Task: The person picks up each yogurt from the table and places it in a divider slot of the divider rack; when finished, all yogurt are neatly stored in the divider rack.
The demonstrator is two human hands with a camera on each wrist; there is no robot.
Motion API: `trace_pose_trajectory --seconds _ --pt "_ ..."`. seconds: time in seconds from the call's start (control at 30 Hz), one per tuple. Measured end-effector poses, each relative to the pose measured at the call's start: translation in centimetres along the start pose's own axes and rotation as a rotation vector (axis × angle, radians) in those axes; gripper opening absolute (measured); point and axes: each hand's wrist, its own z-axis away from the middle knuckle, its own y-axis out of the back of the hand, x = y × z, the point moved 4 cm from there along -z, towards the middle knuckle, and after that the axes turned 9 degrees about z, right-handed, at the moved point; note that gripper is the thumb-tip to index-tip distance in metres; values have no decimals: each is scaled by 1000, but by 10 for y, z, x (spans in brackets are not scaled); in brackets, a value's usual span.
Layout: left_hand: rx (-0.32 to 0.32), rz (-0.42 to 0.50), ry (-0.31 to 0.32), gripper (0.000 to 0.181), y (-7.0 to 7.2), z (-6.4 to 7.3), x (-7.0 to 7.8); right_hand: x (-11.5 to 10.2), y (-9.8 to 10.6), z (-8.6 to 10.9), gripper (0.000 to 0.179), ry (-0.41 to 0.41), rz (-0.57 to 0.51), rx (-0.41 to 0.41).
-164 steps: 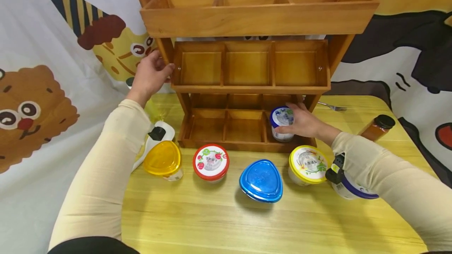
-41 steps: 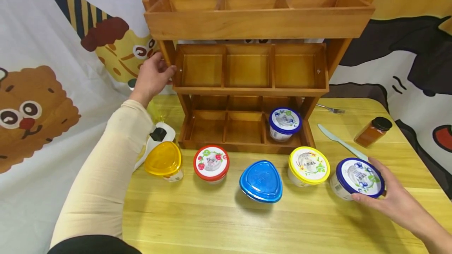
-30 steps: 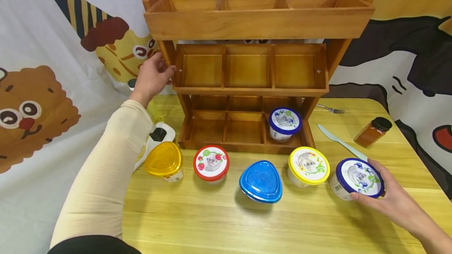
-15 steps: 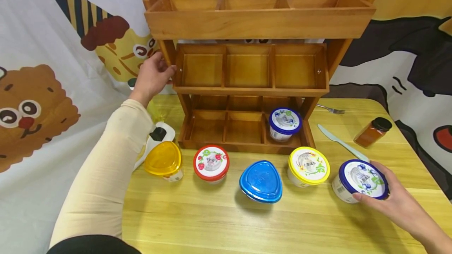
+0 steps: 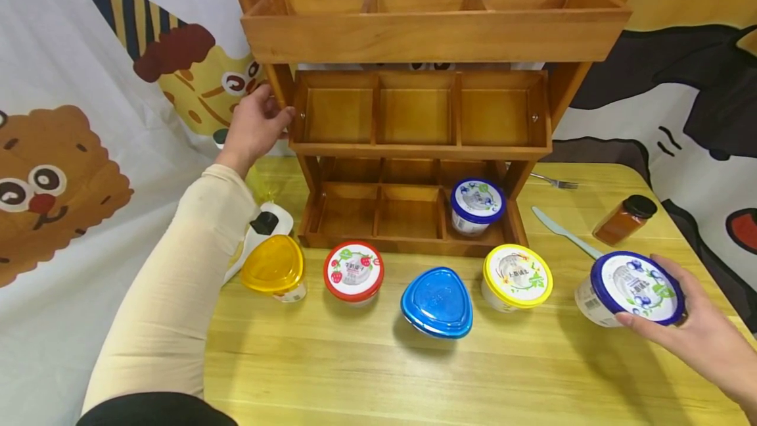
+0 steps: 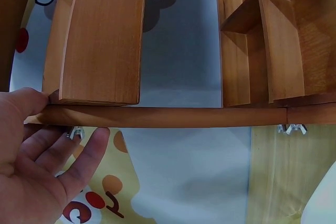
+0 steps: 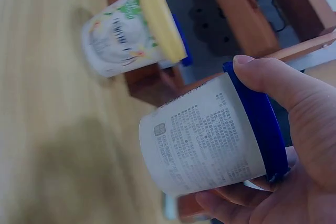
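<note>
On the worktop, the wooden rack stands with its left post clamped in the fingers of the left hand. The fingers of the right hand clamp 1 blue-lidded tub by its rim; left of them sits the yellow-lidded tub. Lifting seems in hand; the next move likely calls for a firm grip, clearing that neighbour.

This looks like a home-style dining or snack corner, judging by the food goods on a light wooden counter: lidded tubs with fruit pictures, a dark-capped jar, a fork and a knife. A tiered wooden rack stands there too. Behind hangs a creased cloth with cartoon food characters, playful rather than industrial.
</note>
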Motion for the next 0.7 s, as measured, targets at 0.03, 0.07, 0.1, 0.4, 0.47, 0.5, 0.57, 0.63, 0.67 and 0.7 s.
trace_pose_trajectory --seconds 0.03,0.07,0.1,0.4,0.47,0.5,0.57,0.63,0.67,0.7 --pt "1 -2 0 47 0 0 0 -2 4 0 113 15 -1 26" --pt "1 -1 0 47 0 0 0 -4 7 1 112 25 -3 46" --pt "2 -4 -1 47 0 0 0 -6 10 1 112 35 -6 65" --pt "7 -16 -15 45 1 0 0 -37 31 -5 114 137 -46 106" --pt "7 -18 -14 46 1 0 0 -44 33 -7 115 164 -41 110" --pt "6 -14 -14 46 1 0 0 -48 34 -9 115 171 -40 105" --pt "3 -6 -13 47 0 0 1 -54 35 -11 115 179 -40 84" --pt "1 0 -11 48 0 0 0 -61 37 -14 115 181 -24 59" --pt "0 1 -10 48 0 0 0 -64 37 -16 115 188 -21 49" --pt "0 4 -10 48 0 0 0 -68 38 -18 116 194 -19 38"
